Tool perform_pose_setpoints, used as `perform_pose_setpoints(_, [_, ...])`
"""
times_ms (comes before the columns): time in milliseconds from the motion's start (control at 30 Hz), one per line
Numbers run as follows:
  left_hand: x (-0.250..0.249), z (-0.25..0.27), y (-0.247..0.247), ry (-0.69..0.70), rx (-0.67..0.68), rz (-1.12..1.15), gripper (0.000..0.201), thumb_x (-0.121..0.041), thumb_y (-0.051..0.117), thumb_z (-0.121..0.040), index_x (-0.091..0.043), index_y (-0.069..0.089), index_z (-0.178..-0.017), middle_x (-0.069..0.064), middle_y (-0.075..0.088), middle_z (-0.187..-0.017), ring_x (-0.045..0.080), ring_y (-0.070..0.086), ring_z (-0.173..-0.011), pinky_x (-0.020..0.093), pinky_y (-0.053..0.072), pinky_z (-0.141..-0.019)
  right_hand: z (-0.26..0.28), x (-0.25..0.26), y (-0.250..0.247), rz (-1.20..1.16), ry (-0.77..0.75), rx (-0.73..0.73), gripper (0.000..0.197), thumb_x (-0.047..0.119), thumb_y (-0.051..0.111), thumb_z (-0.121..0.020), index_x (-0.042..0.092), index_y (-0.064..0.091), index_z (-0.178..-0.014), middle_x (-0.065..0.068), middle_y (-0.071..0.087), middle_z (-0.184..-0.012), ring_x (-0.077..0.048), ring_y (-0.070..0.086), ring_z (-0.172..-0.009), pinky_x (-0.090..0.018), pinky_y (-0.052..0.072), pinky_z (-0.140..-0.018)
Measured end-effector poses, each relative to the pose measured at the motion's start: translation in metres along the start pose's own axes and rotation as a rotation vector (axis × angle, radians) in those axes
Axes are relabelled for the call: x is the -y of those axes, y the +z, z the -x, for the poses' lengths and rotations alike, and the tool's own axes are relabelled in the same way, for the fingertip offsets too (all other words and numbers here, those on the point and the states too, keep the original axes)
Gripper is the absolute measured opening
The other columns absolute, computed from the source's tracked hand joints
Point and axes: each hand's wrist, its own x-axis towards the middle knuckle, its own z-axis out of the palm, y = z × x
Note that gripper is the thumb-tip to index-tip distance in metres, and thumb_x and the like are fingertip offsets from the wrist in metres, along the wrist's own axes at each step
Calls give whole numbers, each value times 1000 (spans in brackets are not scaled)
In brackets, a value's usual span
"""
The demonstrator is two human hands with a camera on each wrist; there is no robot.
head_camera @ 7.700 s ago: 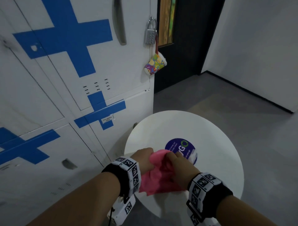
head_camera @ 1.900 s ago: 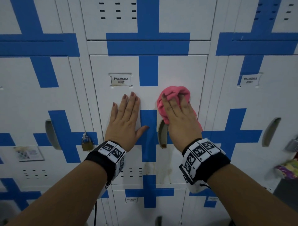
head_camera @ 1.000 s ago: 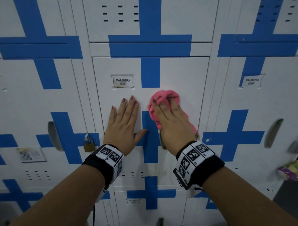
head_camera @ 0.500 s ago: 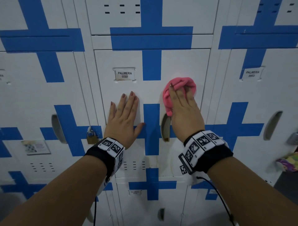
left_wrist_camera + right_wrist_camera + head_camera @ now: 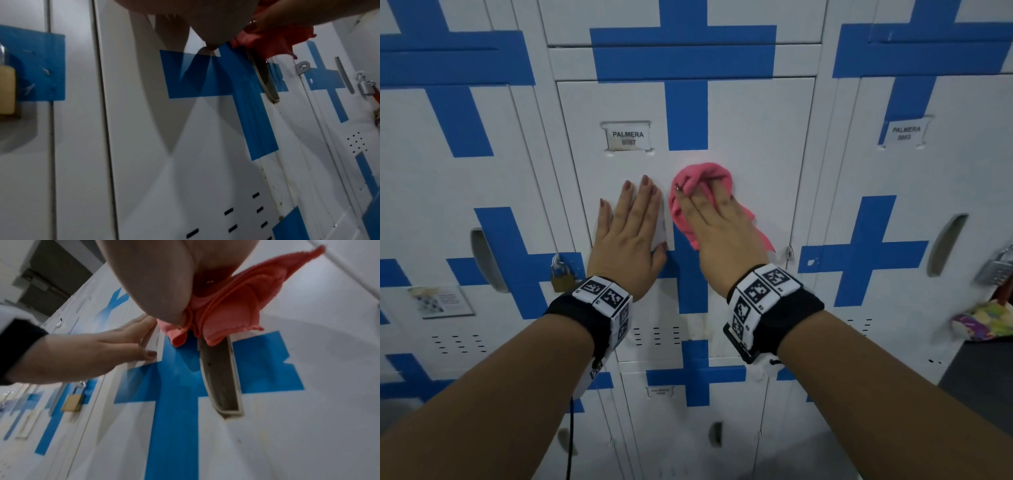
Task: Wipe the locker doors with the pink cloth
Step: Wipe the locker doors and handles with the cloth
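The white locker door [image 5: 756,137] carries a blue tape cross [image 5: 686,113] and a PALMERA label [image 5: 628,137]. The left grip [image 5: 630,240] lies flat on it. Beside that, the right grip [image 5: 722,240] holds the pink cloth [image 5: 702,171] against it, just above the recessed handle [image 5: 220,378].

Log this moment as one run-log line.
phase: wiping | right hand: holds pink cloth against locker door | left hand: flat on same door | brass padlock: hangs on door to the left
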Motion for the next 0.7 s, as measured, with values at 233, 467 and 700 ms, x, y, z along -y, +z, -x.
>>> perform_pose_setpoints(233, [2,-1,3,-1,-41,-7,74,-42,31,-94,-16,-12,-148,-2,-23,-154,17,-21,-142,41,-15,-114,25,-19,17,-25,57,-63,79,14,53,-84,20,10,-151,-2,12,-158,-27,4,-145,-41,11,-118])
perform_pose_setpoints(467, [6,-5,3,-2,-56,-13,73,-44,30,-94,-18,-12,-148,-2,-18,-155,16,-23,-142,40,-15,-115,2,-18,2,-44,210,-125,83,23,51,-87,19,-2,-151,-6,2,-158,-34,-4,-144,-46,11,-118])
perform_pose_setpoints(700, [4,0,5,8,-62,5,73,-43,33,-94,-16,-7,-149,-1,-14,-156,17,-19,-143,41,-12,-116,10,-1,19,21,72,-103,68,36,41,-94,22,7,-151,-4,10,-158,-33,0,-144,-51,8,-117])
